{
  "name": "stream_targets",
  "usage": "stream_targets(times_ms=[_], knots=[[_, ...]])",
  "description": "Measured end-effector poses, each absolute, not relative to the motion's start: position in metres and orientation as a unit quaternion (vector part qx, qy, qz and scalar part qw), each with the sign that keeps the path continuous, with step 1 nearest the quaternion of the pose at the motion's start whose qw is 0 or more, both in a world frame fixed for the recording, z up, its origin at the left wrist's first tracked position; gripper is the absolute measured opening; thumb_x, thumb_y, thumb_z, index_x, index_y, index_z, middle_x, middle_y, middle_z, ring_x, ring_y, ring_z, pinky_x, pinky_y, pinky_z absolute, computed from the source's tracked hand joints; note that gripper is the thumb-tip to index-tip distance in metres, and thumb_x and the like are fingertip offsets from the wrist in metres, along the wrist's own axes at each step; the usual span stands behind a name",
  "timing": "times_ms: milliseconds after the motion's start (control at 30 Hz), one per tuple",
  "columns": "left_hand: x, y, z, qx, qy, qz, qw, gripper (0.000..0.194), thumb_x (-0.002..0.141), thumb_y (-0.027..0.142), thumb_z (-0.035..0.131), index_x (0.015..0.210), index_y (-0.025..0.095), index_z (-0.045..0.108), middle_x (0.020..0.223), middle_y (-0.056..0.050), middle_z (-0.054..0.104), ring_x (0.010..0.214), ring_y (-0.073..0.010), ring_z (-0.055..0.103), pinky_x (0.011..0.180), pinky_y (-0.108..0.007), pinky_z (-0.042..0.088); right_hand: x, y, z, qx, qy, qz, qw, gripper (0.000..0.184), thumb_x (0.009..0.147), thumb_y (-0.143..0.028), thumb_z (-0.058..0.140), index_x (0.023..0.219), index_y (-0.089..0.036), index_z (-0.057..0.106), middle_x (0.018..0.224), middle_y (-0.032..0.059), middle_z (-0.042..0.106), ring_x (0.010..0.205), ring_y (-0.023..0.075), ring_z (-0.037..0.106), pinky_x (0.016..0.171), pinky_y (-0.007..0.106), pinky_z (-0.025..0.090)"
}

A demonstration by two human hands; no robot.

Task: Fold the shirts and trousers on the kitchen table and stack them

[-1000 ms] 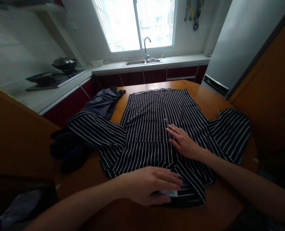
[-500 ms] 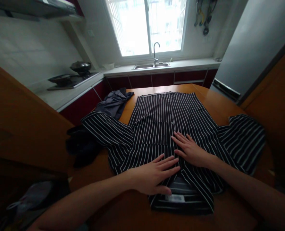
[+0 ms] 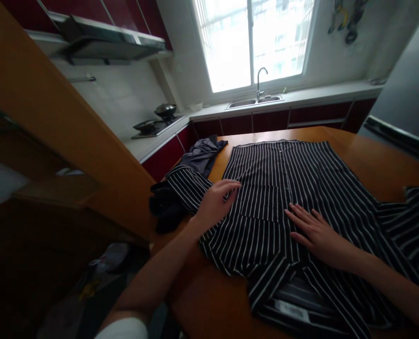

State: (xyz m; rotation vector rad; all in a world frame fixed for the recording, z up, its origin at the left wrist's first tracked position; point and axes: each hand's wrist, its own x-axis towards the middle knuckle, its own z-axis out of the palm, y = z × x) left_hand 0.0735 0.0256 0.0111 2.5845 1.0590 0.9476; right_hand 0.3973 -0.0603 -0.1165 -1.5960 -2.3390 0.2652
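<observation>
A black shirt with white stripes (image 3: 260,200) lies spread on the wooden table, its collar towards me and its hem towards the window. Inside the collar a white label (image 3: 292,311) shows. My right hand (image 3: 317,235) rests flat on the shirt beside the button line, fingers stretched out. Over the shirt's left side, by the chest pocket and the sleeve, is my left hand (image 3: 218,201). Its fingers are bent, with a gap between them and the thumb, and I see no cloth in it. Whether it touches the shirt I cannot tell.
Dark and grey clothes (image 3: 204,153) lie in a heap at the table's left edge, partly under the left sleeve. The wooden table (image 3: 365,150) reaches towards a counter with a sink (image 3: 242,103). A wooden panel (image 3: 124,174) stands at left, a fridge (image 3: 407,99) at right.
My left hand has lifted from the shirt's middle near the collar and moved left and away from me, fingers now bent. My right hand stays on the shirt. The view has swung left.
</observation>
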Motion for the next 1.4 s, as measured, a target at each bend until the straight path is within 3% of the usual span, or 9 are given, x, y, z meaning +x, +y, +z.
stream_targets(times_ms=[167,333,467,600,800,900,1033,1267,1400], knots=[[-0.023,0.09,0.024,0.657,0.667,0.323,-0.137,0.036,0.095,0.023,0.057,0.129,0.015,0.064,0.132,-0.017,0.063,0.126,-0.0327,0.056,0.111,-0.049,0.04,0.399,-0.058,-0.124,-0.559,-0.813,0.085,0.139,0.063,0.099,-0.055,0.039,0.157,-0.03,0.036,0.165,0.0045,0.025,0.153,0.0298,0.02,0.122,0.061,0.019],[-0.088,0.112,0.014,0.546,0.787,0.278,-0.067,0.04,0.097,0.036,0.055,0.128,0.013,0.064,0.119,-0.019,0.07,0.115,-0.0328,0.063,0.1,-0.045,0.046,0.399,-0.057,-0.127,-0.561,-0.812,0.078,0.142,0.063,0.097,-0.054,0.039,0.155,-0.03,0.04,0.164,0.005,0.028,0.152,0.0307,0.021,0.121,0.062,0.02],[-0.095,0.12,0.007,0.553,0.782,0.288,-0.023,0.033,0.092,0.034,0.063,0.118,0.015,0.068,0.114,-0.014,0.073,0.106,-0.0274,0.068,0.093,-0.036,0.05,0.399,-0.057,-0.127,-0.56,-0.814,0.074,0.139,0.062,0.098,-0.054,0.04,0.155,-0.03,0.039,0.164,0.0049,0.028,0.152,0.0299,0.021,0.122,0.061,0.021],[-0.074,0.119,0.014,0.597,0.697,0.393,-0.056,0.041,0.089,0.018,0.065,0.13,0.014,0.06,0.118,-0.011,0.07,0.105,-0.0214,0.066,0.094,-0.03,0.05,0.399,-0.057,-0.126,-0.56,-0.814,0.069,0.138,0.062,0.098,-0.054,0.04,0.155,-0.03,0.039,0.164,0.0055,0.028,0.152,0.0297,0.021,0.122,0.06,0.022],[0.023,0.079,0.01,0.728,0.496,0.473,-0.02,0.045,0.094,0.018,0.059,0.138,0.02,0.052,0.119,-0.009,0.064,0.104,-0.0203,0.063,0.095,-0.035,0.052,0.397,-0.058,-0.124,-0.562,-0.815,0.063,0.127,0.061,0.099,-0.052,0.04,0.155,-0.028,0.04,0.165,0.0078,0.026,0.152,0.0303,0.021,0.121,0.061,0.023],[0.069,0.043,0.003,0.859,0.319,0.377,0.137,0.059,0.095,0.021,0.062,0.15,0.024,0.041,0.132,-0.01,0.059,0.116,-0.0209,0.061,0.1,-0.037,0.052,0.398,-0.059,-0.122,-0.561,-0.815,0.065,0.127,0.061,0.099,-0.053,0.039,0.155,-0.028,0.04,0.165,0.008,0.027,0.152,0.0309,0.021,0.121,0.062,0.023],[0.088,0.011,0.007,0.942,0.139,0.177,0.251,0.039,0.1,0.024,0.056,0.139,0.025,0.057,0.142,-0.009,0.056,0.13,-0.0207,0.055,0.111,-0.036,0.044,0.398,-0.058,-0.12,-0.56,-0.814,0.075,0.132,0.061,0.098,-0.052,0.04,0.154,-0.027,0.042,0.163,0.0092,0.031,0.152,0.0322,0.024,0.12,0.064,0.024],[0.048,0.062,0.001,0.817,0.363,0.409,0.183,0.023,0.098,0.014,0.05,0.107,0.017,0.072,0.108,-0.007,0.074,0.104,-0.0186,0.069,0.096,-0.033,0.052,0.39,-0.059,-0.101,-0.56,-0.783,0.111,0.248,0.052,0.1,-0.046,0.041,0.142,-0.019,0.056,0.155,0.0142,0.046,0.147,0.0308,0.037,0.119,0.055,0.034],[0.029,0.097,-0.016,0.755,0.463,0.436,0.159,0.025,0.089,0.008,0.052,0.094,0.016,0.074,0.096,-0.005,0.077,0.091,-0.0185,0.071,0.086,-0.03,0.054,0.373,-0.034,-0.075,-0.53,-0.791,0.12,0.281,0.046,0.099,-0.039,0.048,0.139,-0.018,0.057,0.145,0.0141,0.057,0.136,0.0286,0.052,0.116,0.051,0.041]])
